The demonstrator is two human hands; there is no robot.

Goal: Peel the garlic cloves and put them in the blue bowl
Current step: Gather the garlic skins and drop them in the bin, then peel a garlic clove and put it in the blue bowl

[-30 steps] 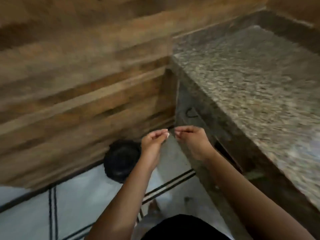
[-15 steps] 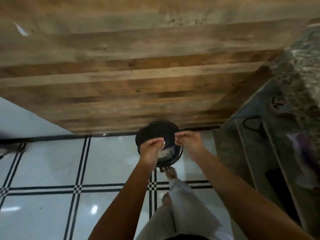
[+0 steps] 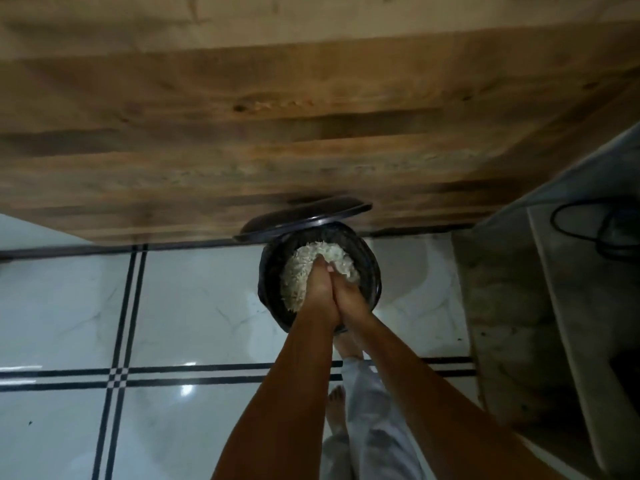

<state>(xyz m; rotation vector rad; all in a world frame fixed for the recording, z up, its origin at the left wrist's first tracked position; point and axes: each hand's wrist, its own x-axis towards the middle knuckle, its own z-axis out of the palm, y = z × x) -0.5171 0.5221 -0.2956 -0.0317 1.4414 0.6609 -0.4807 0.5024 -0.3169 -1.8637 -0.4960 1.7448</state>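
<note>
Over black bin [image 3: 374, 278], lid [image 3: 304, 220] tipped up behind, left hand [image 3: 320, 289] and right hand [image 3: 349, 296] press together, hold unclear, partly hiding pale scraps [image 3: 298, 271].

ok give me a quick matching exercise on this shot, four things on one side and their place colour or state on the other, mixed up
Things:
1 bin lid
2 pale scraps
3 left hand
4 floor tiles

Place, colour or state:
a white with black lines
b pressed against the right hand
c tipped up, open
d piled inside the black bin

Pairs: 1-c, 2-d, 3-b, 4-a
</note>
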